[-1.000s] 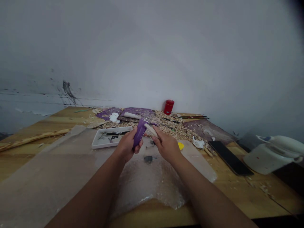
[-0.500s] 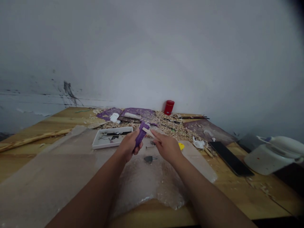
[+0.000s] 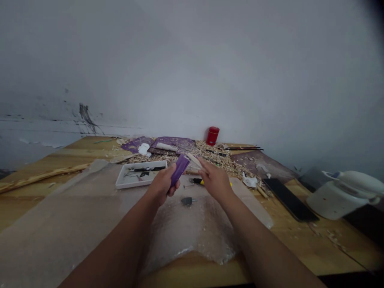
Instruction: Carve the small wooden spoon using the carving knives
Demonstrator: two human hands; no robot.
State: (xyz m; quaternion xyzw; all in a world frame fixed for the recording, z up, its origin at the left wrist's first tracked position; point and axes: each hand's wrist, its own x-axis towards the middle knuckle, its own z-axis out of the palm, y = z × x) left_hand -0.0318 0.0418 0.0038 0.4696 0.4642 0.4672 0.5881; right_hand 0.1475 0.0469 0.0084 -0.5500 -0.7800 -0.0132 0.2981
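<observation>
My left hand (image 3: 164, 182) is closed around a folded strip of purple sandpaper (image 3: 180, 169), which sticks up between thumb and fingers. Held in my right hand (image 3: 216, 176) is a pale wooden stick (image 3: 194, 160), its tip pointing up and left. The stick's end is close to the top of the sandpaper; I cannot tell whether they touch. Below the hands, a dark grey grinding bit (image 3: 187, 201) with a metal shank lies on a clear plastic sheet (image 3: 180, 236). A yellow and black cutter (image 3: 198, 181) is partly hidden behind my right hand.
Left of centre is a white tray (image 3: 120, 182) with small tools. Wood shavings (image 3: 222, 162) and purple sheets (image 3: 174, 142) cover the back, near a red canister (image 3: 213, 136). A black phone (image 3: 291, 200) and white pot (image 3: 327, 202) are right; a long stick (image 3: 45, 177) lies left.
My right hand has moved slightly right and the stick has come off the sandpaper's face. More of the purple strip and the cutter now shows.
</observation>
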